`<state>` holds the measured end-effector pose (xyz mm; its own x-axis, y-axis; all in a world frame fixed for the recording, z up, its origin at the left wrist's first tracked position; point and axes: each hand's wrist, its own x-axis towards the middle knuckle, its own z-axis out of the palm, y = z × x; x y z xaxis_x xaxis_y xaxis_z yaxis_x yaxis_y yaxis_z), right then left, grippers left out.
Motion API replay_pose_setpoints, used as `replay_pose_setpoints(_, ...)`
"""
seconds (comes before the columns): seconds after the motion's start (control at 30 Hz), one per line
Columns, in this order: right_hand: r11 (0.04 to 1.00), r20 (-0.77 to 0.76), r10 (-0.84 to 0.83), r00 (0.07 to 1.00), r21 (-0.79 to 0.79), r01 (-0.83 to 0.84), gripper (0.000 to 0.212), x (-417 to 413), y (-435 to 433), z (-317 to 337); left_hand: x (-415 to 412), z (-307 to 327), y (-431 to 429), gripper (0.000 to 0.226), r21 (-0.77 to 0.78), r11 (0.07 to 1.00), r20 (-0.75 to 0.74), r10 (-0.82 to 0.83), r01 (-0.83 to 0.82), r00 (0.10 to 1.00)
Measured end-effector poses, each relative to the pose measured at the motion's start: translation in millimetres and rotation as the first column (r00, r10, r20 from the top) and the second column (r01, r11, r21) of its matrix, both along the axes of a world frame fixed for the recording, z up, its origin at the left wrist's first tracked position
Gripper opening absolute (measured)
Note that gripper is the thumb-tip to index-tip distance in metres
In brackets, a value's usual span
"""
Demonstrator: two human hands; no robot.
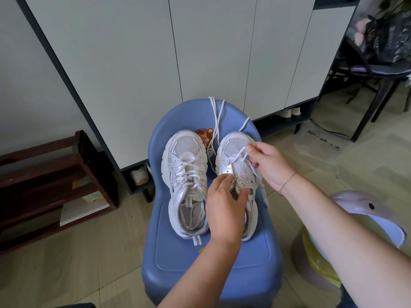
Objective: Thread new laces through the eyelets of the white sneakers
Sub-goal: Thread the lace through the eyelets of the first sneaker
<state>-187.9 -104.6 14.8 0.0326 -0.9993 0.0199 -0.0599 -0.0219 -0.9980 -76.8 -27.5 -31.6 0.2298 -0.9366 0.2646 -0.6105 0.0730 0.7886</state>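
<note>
Head view, inspected from containers outward. A lilac dolphin-shaped bin (360, 203) stands near right, lined with a yellow bag (318, 263); its contents cannot be seen behind the right forearm. The grey cabinet (155, 63) along the far wall has an open bottom shelf holding a pale shoe (139, 174) at left and a further pair (291, 112) at right, both partly cut off by the cabinet frame. A dark wooden rack (89, 165) at left carries some packets, too dim to identify.

Both white sneakers sit side by side on the blue chair (213, 258), toes pointing far. The left sneaker (186, 170) is fully laced and touched by neither hand. The right sneaker (233, 147) is under both hands. The left hand (224, 207) grips it at the throat, fingers and thumb curled over the tongue and covering the heel opening. The right hand (269, 165) pinches the lace (216, 121) between thumb and forefinger just above the forefoot. Loose lengths of that lace trail far over the chair back.

Which eyelets on the right sneaker are filled cannot be determined beneath the hands. A cartoon sticker (203, 134) on the chair back is partly hidden by the toes.
</note>
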Motion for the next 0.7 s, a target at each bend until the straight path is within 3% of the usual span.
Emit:
replay_pose_setpoints(0.07, 0.994, -0.364, -0.012, 0.931, -0.105, -0.028, 0.018, -1.0, -3.9, 1.2, 1.5, 0.3, -0.8, 0.045, 0.007, 1.000, 0.013, 0.001, -0.001, 1.000)
replay_pose_setpoints(0.1, 0.990, -0.457, -0.037, 0.889, -0.139, -0.030, 0.015, -2.4, -6.2, 2.8, 2.0, 0.6, -1.2, 0.045, 0.009, 1.000, 0.017, -0.001, 0.001, 1.000)
replay_pose_setpoints(0.17, 0.977, -0.562, -0.073, 0.824, -0.208, -0.055, 0.009, -2.3, -7.8, 5.6, 2.4, 1.1, -1.7, 0.046, 0.017, 1.000, 0.018, -0.005, 0.005, 1.000)
replay_pose_setpoints(0.27, 0.944, -0.732, -0.105, 0.674, -0.286, -0.164, 0.018, 3.7, -5.5, 8.1, 1.6, 2.4, -1.4, 0.046, 0.019, 1.000, 0.019, -0.007, 0.007, 1.000)
replay_pose_setpoints(0.53, 0.916, -0.908, -0.254, 0.333, -0.337, -0.219, 0.014, 9.7, -5.2, 5.1, 3.4, 2.0, -1.7, 0.047, 0.027, 0.999, 0.031, -0.021, 0.020, 0.999)
replay_pose_setpoints(0.7, 0.937, -0.948, -0.234, 0.216, -0.279, -0.209, 0.021, 12.6, -7.0, 11.2, 2.8, 3.4, -1.3, 0.046, 0.033, 0.999, 0.033, -0.022, 0.021, 0.999)
